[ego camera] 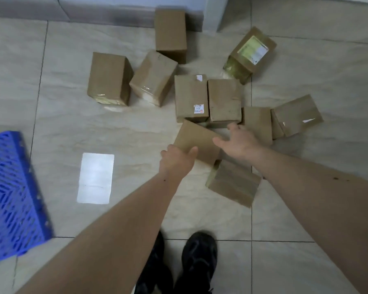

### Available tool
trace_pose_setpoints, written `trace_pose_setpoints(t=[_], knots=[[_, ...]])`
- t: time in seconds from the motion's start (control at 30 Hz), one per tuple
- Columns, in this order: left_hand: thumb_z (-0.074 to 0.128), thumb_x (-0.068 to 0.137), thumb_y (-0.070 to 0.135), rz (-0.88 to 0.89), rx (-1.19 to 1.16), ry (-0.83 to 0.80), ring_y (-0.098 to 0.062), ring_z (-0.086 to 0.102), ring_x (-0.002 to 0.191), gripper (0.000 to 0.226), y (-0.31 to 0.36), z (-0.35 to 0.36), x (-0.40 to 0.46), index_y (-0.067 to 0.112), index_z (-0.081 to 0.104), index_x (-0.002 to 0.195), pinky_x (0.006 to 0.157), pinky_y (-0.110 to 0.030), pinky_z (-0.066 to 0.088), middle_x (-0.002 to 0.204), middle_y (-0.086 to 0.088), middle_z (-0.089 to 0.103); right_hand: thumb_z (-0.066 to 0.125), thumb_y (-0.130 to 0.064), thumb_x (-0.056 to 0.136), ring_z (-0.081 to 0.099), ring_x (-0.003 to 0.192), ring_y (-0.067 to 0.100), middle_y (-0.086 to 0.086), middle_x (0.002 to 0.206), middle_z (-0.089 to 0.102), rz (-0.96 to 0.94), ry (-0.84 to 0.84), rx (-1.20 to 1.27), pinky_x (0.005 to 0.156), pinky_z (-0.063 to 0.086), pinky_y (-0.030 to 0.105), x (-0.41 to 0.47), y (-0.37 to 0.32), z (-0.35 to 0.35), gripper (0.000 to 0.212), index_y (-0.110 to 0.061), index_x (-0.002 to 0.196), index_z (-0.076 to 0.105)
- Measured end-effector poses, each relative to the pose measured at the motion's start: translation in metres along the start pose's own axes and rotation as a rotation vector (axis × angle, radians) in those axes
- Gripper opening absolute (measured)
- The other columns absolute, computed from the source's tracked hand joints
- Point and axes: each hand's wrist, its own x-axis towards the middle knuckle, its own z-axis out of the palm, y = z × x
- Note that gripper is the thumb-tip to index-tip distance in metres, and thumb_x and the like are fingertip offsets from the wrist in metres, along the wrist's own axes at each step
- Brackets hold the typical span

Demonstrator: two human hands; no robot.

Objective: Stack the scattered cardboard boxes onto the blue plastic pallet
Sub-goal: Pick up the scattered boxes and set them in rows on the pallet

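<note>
While both arms reach down over the tiled floor (pixel 123 128), the blue plastic pallet (pixel 11 198) lies well to the left of the fingers, bare of boxes and cut off by the picture's edge. Beyond the fingers the cardboard boxes lie scattered on the tiles: two side by side (pixel 208 98) just past the fingertips, two more (pixel 132 79) further off to the left, one (pixel 170 32) by the wall, one with a green label (pixel 251 54) far to the right, and one (pixel 234 183) on the near side of the right wrist. A tilted box (pixel 197 141) sits between the two hands. The left hand (pixel 176 160) grips its near left edge, thumb on top and fingers curled under out of sight. The right hand (pixel 242 141) hovers at its right side, fingers (pixel 234 127) spread and loosely bent; whether they touch the cardboard I cannot tell.
</note>
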Motion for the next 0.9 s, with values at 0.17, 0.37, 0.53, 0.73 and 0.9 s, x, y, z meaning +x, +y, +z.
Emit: trace_pose_setpoints(t=[0.17,0.37,0.53,0.73,0.9], knots=[[0.035,0.091,0.066,0.030,0.073,-0.082,-0.035,0.051,0.119,0.077,-0.017,0.044,0.040,0.000,0.049,0.128,0.096,-0.040,0.042,0.128,-0.020,0.054,0.046,-0.069,0.084,0.038,0.136,0.032,0.010,0.148,0.038,-0.019,-0.048,-0.012,0.107,0.037,0.045,0.045,0.001,0.038,0.081,-0.017,0.145,0.035],[0.040,0.088,0.067,0.003,-0.258,-0.087,-0.036,0.047,0.125,0.080,-0.017,0.070,0.070,0.006,0.040,0.140,0.105,-0.039,0.038,0.138,-0.017,0.049,0.042,-0.073,0.082,0.047,0.128,0.034,0.011,0.139,0.048,-0.114,-0.102,-0.048,0.103,0.040,0.043,0.074,0.000,0.054,0.076,-0.024,0.141,0.039],[0.049,0.088,0.060,-0.009,-0.481,-0.049,-0.033,0.049,0.123,0.082,-0.018,0.065,0.076,0.002,0.027,0.141,0.103,-0.037,0.042,0.136,-0.014,0.049,0.043,-0.067,0.087,0.046,0.126,0.035,0.014,0.136,0.046,-0.123,-0.130,-0.005,0.101,0.037,0.039,0.074,-0.011,0.060,0.066,-0.032,0.143,0.036],[0.052,0.088,0.057,0.029,-0.527,-0.002,-0.033,0.055,0.115,0.070,-0.034,0.034,0.053,0.004,0.034,0.130,0.097,-0.046,0.049,0.127,-0.013,0.053,0.051,-0.061,0.087,0.048,0.123,0.030,0.010,0.135,0.045,-0.109,-0.144,0.193,0.100,0.037,0.036,0.043,-0.037,0.057,0.058,-0.034,0.138,0.041],[0.052,0.089,0.055,0.031,-0.554,0.021,-0.033,0.055,0.113,0.066,-0.049,-0.017,0.009,0.005,0.034,0.129,0.095,-0.047,0.050,0.125,-0.013,0.054,0.058,-0.053,0.088,0.059,0.098,0.018,-0.004,0.116,0.059,-0.155,-0.209,0.298,0.085,0.050,0.035,-0.004,-0.075,0.030,0.049,-0.031,0.129,0.042]])
